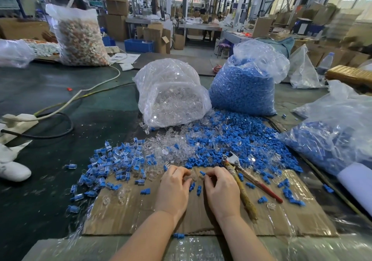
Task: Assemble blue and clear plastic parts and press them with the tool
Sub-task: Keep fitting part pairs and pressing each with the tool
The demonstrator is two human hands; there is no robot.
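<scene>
Blue plastic plugs (237, 139) and clear plastic caps (171, 150) lie heaped together on the dark green table (50, 91), spilling onto a flat sheet of brown cardboard (128, 212). Over that sheet the two hands meet. The left hand (173, 188) curls its fingers round a small clear cap (193, 177) at its fingertips. The right hand (221, 190) pinches a small blue plug (202, 173) between thumb and forefinger, just beside the cap and pointing toward it; whether the two parts touch cannot be told. The metal pressing pliers with worn red-and-tan handles (241, 175) lie on the cardboard just right of the right hand, ungripped. Beyond stand a clear bag of transparent caps (171, 93) and a clear bag of blue plugs (245, 83).
</scene>
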